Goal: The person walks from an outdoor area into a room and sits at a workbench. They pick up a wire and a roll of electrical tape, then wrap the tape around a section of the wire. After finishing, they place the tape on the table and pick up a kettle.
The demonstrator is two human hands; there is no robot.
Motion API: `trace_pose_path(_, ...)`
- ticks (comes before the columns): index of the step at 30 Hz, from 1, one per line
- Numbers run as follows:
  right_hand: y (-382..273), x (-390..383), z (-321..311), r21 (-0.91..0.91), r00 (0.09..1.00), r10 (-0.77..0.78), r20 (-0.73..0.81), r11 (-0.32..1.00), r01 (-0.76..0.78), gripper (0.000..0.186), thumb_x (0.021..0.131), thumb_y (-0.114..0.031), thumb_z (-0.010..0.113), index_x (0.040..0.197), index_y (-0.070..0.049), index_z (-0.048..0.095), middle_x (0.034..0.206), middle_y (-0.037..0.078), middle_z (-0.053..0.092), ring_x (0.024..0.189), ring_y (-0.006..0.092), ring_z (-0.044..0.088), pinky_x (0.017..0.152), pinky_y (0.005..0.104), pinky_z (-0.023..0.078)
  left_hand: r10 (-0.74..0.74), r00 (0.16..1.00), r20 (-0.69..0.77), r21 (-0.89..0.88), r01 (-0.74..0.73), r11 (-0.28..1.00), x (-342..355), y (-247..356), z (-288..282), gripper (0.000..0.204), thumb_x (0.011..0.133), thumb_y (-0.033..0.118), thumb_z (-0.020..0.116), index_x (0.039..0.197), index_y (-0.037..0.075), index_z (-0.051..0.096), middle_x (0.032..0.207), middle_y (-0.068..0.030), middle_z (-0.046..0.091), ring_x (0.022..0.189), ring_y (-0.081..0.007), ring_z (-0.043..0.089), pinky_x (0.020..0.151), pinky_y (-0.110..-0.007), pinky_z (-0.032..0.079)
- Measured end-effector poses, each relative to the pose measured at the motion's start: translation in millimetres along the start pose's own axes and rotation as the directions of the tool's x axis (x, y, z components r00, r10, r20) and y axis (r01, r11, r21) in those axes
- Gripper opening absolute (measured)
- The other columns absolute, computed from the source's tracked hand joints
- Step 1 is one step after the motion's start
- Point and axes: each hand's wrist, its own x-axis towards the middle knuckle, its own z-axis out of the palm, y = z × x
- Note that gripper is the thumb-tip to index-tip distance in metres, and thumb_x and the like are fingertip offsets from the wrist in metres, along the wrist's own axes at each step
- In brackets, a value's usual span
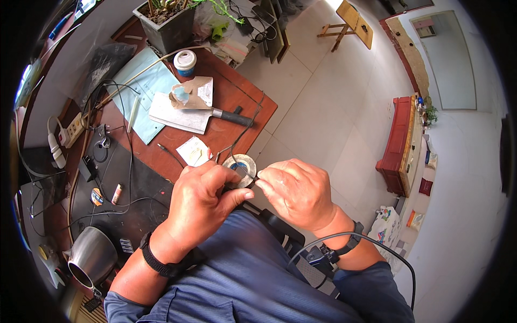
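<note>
My left hand (202, 194) is closed near the table's front edge, its fingers curled and the thumb pointing right. Opposite it, my right hand (296, 194) pinches a thin dark cable (232, 144) between thumb and fingertips. The cable also runs to the left hand's fingers and trails up over the table corner; its exact end is hidden by the fingers. Just behind the fingertips a pale roll of tape (249, 161) shows, partly covered by the left hand. A white paper square (193, 152) lies beyond the left hand.
A cleaver (177, 116) lies on the reddish table, beside a lidded cup (184, 62) and light-blue sheet (126, 81). Leftward are a power strip (71, 131), loose cables, a lighter (117, 194) and a metal jug (91, 255). A potted plant (168, 29) stands at the back.
</note>
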Motion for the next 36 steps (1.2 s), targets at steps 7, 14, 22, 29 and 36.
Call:
trace_pose_path(7, 3.1, 0.5, 5.9, 0.044, 0.998, 0.051, -0.04, 0.998, -0.049, 0.018, 0.083, -0.006, 0.079, 0.095, -0.009, 0.065, 0.081, 0.007, 0.069, 0.068, 0.0276, 0.068, 0.057, 0.038, 0.054, 0.081, 0.997, 0.006, -0.132, -0.079, 0.988, 1.1, -5.7, 4.9, 0.035, 0.077, 0.019, 0.095, 0.087, 0.002, 0.066, 0.102, -0.0148, 0.064, 0.085, -0.0284, 0.062, 0.068, -0.039, 0.051)
trace_pose_path(14, 2.9, 0.4, 5.4, 0.11, 0.986, 0.163, 0.019, 0.98, -0.164, 0.011, 0.083, -0.003, 0.074, 0.092, -0.007, 0.07, 0.077, 0.009, 0.069, 0.068, 0.0294, 0.069, 0.059, 0.0386, 0.054, -0.043, 0.986, 0.162, -0.314, 0.093, 0.945, -1.9, -3.4, 1.7, 0.033, 0.083, 0.012, 0.092, 0.09, 0.005, 0.061, 0.128, -0.0182, 0.068, 0.116, -0.0298, 0.067, 0.097, -0.04, 0.053)
trace_pose_path(22, 3.8, 5.5, -5.8, 0.376, 0.916, 0.287, 0.281, 0.845, -0.38, 0.009, 0.091, -0.007, 0.075, 0.1, -0.004, 0.073, 0.083, 0.01, 0.071, 0.075, 0.0278, 0.07, 0.067, 0.0379, 0.056, -0.023, 0.991, 0.132, -0.309, 0.063, 0.949, -3.1, -4.2, 0.0, 0.036, 0.079, 0.01, 0.091, 0.091, 0.003, 0.058, 0.118, -0.0165, 0.069, 0.092, -0.0226, 0.068, 0.077, -0.034, 0.056)
trace_pose_path(29, 9.4, 6.7, -8.3, 0.421, 0.886, 0.249, 0.392, 0.807, -0.413, 0.012, 0.095, -0.012, 0.075, 0.103, -0.003, 0.072, 0.084, 0.009, 0.07, 0.076, 0.0256, 0.068, 0.068, 0.0368, 0.053, -0.047, 0.986, 0.161, -0.311, 0.095, 0.946, -4.4, -1.5, -4.5, 0.043, 0.079, 0.008, 0.09, 0.108, 0.006, 0.058, 0.122, -0.0111, 0.068, 0.1, -0.0179, 0.067, 0.085, -0.032, 0.056)
trace_pose_path(36, 13.2, 1.3, 0.3, 0.451, 0.908, 0.233, 0.349, 0.808, -0.38, 0.012, 0.098, -0.011, 0.066, 0.103, -0.002, 0.072, 0.084, 0.008, 0.071, 0.074, 0.0227, 0.067, 0.069, 0.0353, 0.053, -0.097, 0.968, 0.23, -0.261, 0.157, 0.952, -4.4, -3.9, -8.0, 0.053, 0.08, 0.012, 0.088, 0.124, 0.002, 0.06, 0.118, -0.0103, 0.067, 0.106, -0.0189, 0.069, 0.088, -0.033, 0.057)
